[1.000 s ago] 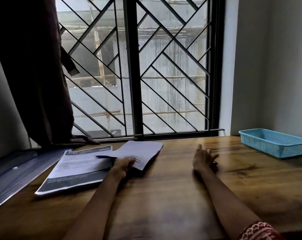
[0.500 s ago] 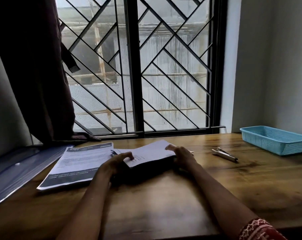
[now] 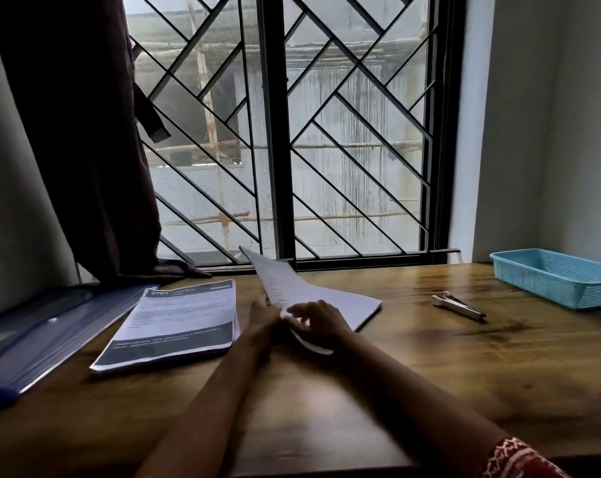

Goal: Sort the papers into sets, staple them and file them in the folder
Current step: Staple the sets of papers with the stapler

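Note:
A loose bundle of white papers [image 3: 330,298] is tilted up at the middle of the wooden table [image 3: 413,367], its far corner raised toward the window. My left hand [image 3: 263,317] holds its left edge. My right hand [image 3: 318,320] grips its near edge, fingers curled over the sheets. A printed stack with dark bands [image 3: 178,322] lies flat to the left. Further left lies the blue folder [image 3: 40,336]. A metal stapler [image 3: 459,305] rests on the table to the right, apart from both hands.
A light blue plastic basket [image 3: 558,276] stands at the far right by the wall. A dark curtain [image 3: 75,132] hangs at the left of the barred window [image 3: 275,132] behind the table.
My right hand left the stapler on the table and came over to the papers. Both hands have lifted the bundle so its far corner now points up.

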The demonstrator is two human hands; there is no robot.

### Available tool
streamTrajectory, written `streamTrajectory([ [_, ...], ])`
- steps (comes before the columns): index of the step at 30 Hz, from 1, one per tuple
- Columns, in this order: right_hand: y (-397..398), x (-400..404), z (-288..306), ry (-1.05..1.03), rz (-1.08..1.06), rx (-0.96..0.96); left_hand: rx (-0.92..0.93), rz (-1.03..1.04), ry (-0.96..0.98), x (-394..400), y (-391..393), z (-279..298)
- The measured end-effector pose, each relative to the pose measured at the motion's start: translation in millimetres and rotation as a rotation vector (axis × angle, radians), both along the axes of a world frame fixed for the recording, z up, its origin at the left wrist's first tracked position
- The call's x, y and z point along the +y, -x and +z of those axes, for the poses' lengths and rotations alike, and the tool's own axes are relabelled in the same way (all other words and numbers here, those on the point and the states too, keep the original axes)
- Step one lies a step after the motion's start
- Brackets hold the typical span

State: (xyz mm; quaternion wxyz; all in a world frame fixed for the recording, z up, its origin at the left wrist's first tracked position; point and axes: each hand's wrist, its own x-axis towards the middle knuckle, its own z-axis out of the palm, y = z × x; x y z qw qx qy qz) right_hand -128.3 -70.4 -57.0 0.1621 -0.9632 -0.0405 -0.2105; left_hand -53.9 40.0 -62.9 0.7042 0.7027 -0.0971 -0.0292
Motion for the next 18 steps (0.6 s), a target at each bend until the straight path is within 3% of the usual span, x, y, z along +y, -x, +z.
streamTrajectory([
  [2, -2, -4, 0, -0.202, 0.002, -0.045, -0.034, 0.123, -0.027, 12, -20, -4],
  [6, -5, -25, 5, -0.196, -0.252, -0.251, -0.088, 0.213, -0.084, 25, -35, -1],
  [10, -4, -41, 8, -0.474, -0.437, -0.166, -0.190, 0.266, -0.050, 22, -12, 13],
  [12, -4, -39, 9, -0.652, -0.405, -0.136, -0.200, 0.328, -0.015, 29, 0, 18],
  [15, -4, -31, 6, -0.913, -0.302, -0.092, -0.227, 0.403, -0.139, 50, 9, 20],
  [18, -9, -20, 11, -1.085, -0.177, -0.111, -0.239, 0.320, -0.254, 81, 3, 22],
])
